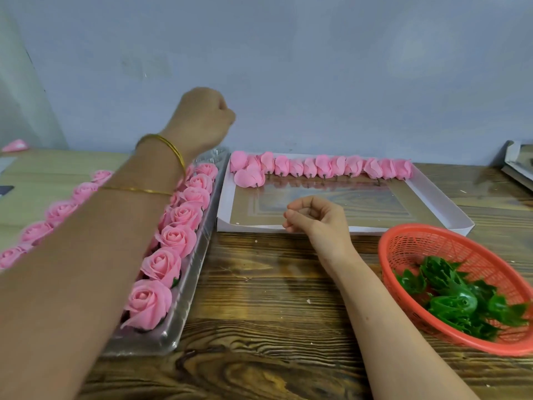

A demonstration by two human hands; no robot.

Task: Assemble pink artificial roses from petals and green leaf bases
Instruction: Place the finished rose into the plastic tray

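Note:
My left hand (202,119) is raised above the far end of the clear plastic tray (184,287), its fingers curled into a fist with nothing seen in it. Finished pink roses (173,238) fill that tray in rows. My right hand (314,216) hovers at the front rim of the white cardboard box (450,209), fingers loosely curled and holding nothing visible. A row of pink petal buds (323,167) lies along the box's far side. Green leaf bases (455,295) sit in the red basket (403,243) at the right.
The wooden table (274,298) stretches between tray and basket. A pale wall stands close behind. A grey box corner (519,166) lies at the far right edge. One stray pink piece (16,145) rests at the far left.

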